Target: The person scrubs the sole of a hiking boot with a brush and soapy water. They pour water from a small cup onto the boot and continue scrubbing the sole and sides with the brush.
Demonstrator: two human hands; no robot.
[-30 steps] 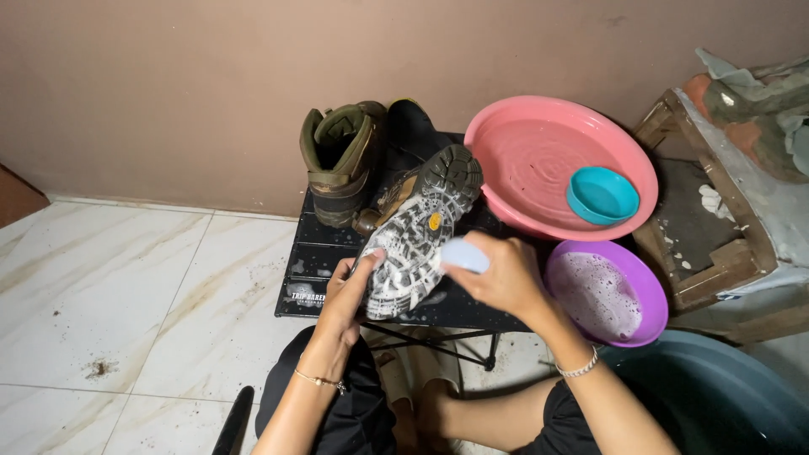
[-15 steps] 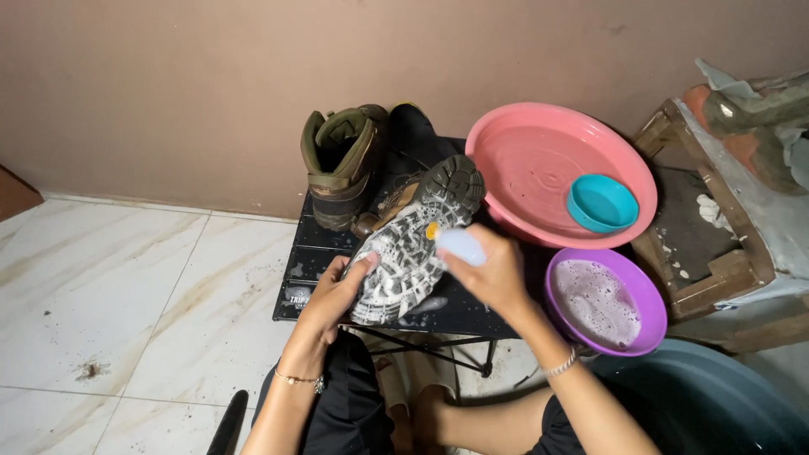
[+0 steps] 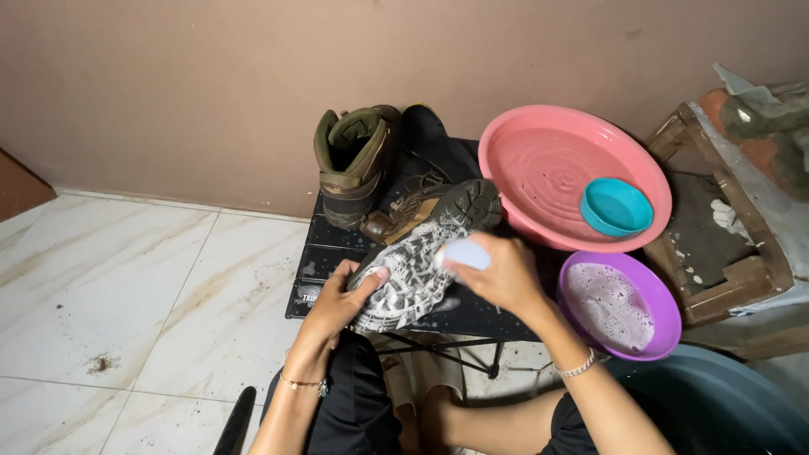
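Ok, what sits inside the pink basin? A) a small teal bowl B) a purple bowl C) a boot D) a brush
A: a small teal bowl rests inside the pink basin; the purple bowl of suds stands apart below it.

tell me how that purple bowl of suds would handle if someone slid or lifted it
The purple bowl holds foamy liquid nearly across its width, so it would likely slosh if pushed quickly. It looks like thin plastic, so probably light itself, with the liquid giving most of the weight. Its rim may be wet and soapy, so slippery; it sits low and wide, so tipping seems unlikely.
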